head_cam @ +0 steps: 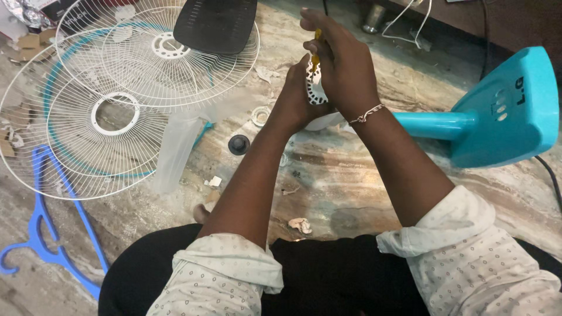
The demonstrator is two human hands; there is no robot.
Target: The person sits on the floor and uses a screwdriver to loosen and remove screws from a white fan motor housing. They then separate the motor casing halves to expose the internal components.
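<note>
Rolled white dotted sleeves (pixel 234 266), black trousers (pixel 328 275), and a thin silver bracelet (pixel 367 113) on the right wrist.

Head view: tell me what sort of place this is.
Probably a home or small workshop floor used for fan repair. White wire fan guards lie on the marbled stone floor, a turquoise fan stand lies beside them, and paper scraps are scattered about.

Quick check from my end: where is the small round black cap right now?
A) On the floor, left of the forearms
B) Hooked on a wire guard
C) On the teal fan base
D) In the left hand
A: the black cap lies on the marble floor, beside the left forearm, apart from the wire guards and both hands.
</note>
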